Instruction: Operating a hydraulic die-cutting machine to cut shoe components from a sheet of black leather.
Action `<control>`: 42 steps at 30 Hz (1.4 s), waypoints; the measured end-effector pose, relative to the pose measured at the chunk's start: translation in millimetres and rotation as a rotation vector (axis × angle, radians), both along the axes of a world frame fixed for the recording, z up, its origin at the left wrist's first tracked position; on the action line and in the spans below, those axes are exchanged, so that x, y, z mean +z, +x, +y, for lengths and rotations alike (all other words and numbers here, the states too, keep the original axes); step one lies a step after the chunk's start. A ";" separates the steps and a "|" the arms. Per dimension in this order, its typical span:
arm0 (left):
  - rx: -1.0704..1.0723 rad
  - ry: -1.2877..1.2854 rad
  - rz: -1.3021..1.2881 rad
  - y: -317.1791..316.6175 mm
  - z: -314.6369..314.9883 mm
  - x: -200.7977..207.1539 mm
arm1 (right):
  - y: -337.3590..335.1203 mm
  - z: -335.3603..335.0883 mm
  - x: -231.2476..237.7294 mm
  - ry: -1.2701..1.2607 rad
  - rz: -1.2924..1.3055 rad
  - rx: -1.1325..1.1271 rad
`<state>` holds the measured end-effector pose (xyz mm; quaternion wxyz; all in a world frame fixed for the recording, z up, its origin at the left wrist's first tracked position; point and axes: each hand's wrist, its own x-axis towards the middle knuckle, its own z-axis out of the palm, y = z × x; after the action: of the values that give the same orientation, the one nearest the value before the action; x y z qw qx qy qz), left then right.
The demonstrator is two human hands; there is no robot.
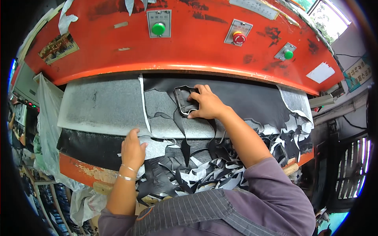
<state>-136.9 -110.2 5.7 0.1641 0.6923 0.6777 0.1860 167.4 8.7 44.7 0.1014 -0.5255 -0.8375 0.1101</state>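
Note:
My right hand (208,103) grips a dark metal cutting die (182,103), a rounded frame with thin upright walls. Its fingers reach over the far side and into the frame, and its thumb lies at the near edge. The die stands on the grey cutting board (106,102), against the cut edge of a black leather sheet (248,98). My left hand (133,151) is at the board's front edge with thumb and fingers apart, next to a pale leather scrap (154,147). Whether it touches the scrap is unclear.
Above the board spans the orange press beam (197,47), with green buttons (158,28) and a red stop button (239,37). Many black and white offcuts (197,173) heap along the front, some hanging over it. Clear plastic sheeting (49,126) hangs at the left.

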 end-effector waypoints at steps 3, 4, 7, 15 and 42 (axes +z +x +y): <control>0.096 -0.353 -0.294 -20.7 -6.8 -3.2 | -6.3 -10.6 4.8 -0.008 0.047 0.012; -0.050 -0.190 -0.127 -35.4 -15.1 -11.6 | -11.2 -22.8 2.2 0.024 0.155 -0.017; -0.169 -0.081 -0.001 -40.3 -16.6 -3.4 | -43.5 -56.8 15.0 -0.322 0.692 -0.032; -0.139 -0.193 -1.061 6.4 -28.9 37.0 | -92.9 -111.5 -6.3 -0.691 0.883 0.273; -0.591 0.250 -0.311 185.9 77.0 -15.6 | 142.1 -38.4 -37.1 -0.001 0.195 -0.240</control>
<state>49.1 -33.1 -9.9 0.2262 0.8366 0.3871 0.3149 309.5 -29.7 7.6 0.1944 -0.6085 -0.7550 0.1479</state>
